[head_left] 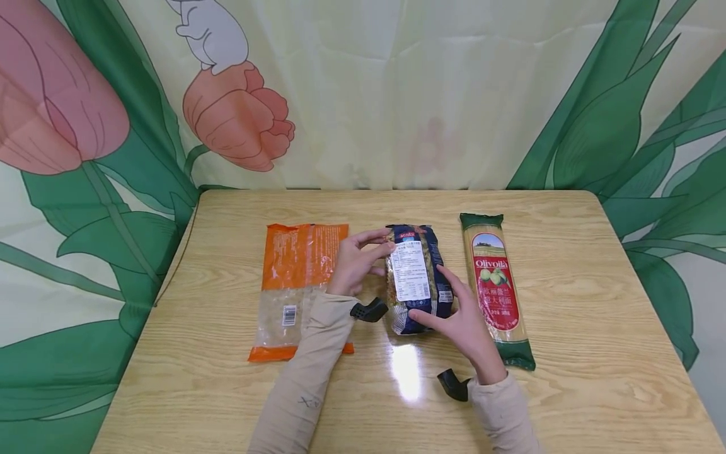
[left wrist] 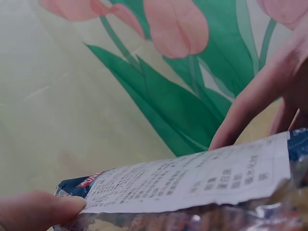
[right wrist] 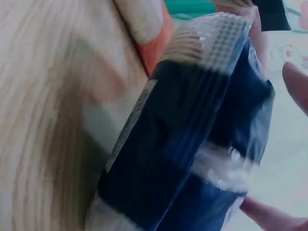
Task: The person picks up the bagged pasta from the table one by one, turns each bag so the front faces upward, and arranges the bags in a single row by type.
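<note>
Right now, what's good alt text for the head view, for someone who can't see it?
A person's left hand and right hand hold a blue pack with a white label at a wooden table. An orange bag lies left of the blue pack, an Olivoilà pack right of it, with a flower-printed backdrop behind.

A dark blue packet (right wrist: pixel 168 134) with a crimped see-through end slants across the view, a shiny pale patch on one side. Fingers (right wrist: pixel 274 216) show at the right edge (one meets the packet, low down). The wood-grained bench (right wrist: pixel 33 120) fills the left; orange-edged packaging (right wrist: pixel 156 48) lies beyond.
</note>
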{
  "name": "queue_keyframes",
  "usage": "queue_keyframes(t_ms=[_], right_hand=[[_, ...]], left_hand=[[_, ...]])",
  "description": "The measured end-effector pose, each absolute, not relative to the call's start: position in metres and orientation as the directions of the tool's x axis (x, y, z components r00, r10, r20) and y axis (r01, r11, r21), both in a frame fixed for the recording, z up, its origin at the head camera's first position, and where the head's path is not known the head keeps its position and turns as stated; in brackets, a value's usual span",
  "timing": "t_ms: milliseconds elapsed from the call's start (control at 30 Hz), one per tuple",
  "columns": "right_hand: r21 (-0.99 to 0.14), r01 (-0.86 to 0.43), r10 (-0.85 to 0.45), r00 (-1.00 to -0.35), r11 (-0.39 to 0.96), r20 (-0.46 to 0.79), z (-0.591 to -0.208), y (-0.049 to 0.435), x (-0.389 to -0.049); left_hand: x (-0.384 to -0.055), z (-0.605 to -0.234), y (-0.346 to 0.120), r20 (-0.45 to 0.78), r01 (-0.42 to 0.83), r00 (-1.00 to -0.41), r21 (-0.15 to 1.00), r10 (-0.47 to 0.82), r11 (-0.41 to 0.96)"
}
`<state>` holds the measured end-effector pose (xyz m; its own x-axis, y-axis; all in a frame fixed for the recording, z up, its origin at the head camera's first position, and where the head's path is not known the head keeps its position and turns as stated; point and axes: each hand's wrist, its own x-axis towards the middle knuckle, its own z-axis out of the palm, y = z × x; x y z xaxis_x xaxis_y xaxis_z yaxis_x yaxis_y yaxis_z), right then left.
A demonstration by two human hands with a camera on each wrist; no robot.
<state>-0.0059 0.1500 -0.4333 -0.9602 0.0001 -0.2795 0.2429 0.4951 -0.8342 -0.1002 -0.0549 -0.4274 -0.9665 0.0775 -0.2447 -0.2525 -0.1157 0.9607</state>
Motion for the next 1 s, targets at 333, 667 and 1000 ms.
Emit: queue_keyframes(t_ms=[333, 667, 1000], right_hand=[[-0.826, 0.208, 0.014, -0.972, 0.524, -0.235, -0.433, 0.145, -0.008], [-0.919, 0.234, 0.019, -0.970, 0.319, -0.241, -0.431, 0.149, -0.010], [-0.958, 0.264, 0.037, -0.964, 0.111, -0.262, -0.434, 0.149, -0.006]], left_hand=[[-0.094, -0.413, -0.046, -0.220, -0.232, -0.970, 0.966, 0.106, -0.117], [-0.095, -0.402, -0.048, -0.190, -0.203, -0.972, 0.975, 0.141, -0.087], [-0.095, -0.399, -0.051, -0.163, -0.183, -0.974, 0.975, 0.158, -0.127]])
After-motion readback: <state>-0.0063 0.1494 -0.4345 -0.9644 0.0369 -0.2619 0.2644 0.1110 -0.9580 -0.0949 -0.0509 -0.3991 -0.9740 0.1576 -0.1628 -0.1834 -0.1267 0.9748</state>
